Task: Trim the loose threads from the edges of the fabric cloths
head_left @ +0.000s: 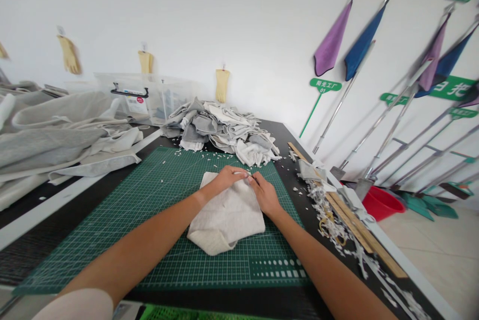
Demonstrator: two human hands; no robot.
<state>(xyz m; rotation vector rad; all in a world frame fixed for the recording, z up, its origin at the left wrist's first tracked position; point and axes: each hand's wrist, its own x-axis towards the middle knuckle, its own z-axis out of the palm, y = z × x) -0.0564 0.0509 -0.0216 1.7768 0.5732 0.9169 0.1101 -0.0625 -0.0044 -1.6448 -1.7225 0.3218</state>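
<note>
A folded off-white cloth (226, 217) lies on a green cutting mat (157, 200) in front of me. My left hand (228, 177) rests on the cloth's far edge with its fingers curled and pinching the fabric. My right hand (266, 193) meets it at the same far corner, fingers closed on the cloth edge. The two hands touch each other there. Beyond the mat sits a heap of grey and white cloth pieces (224, 133).
Large grey fabric sheets (56, 138) pile up at the left. A clear plastic bin (149, 95) stands at the back by the wall. A wooden ruler (348, 217), scissors (329, 225) and fabric scraps lie along the right table edge. Mops and a red basin (379, 202) stand right.
</note>
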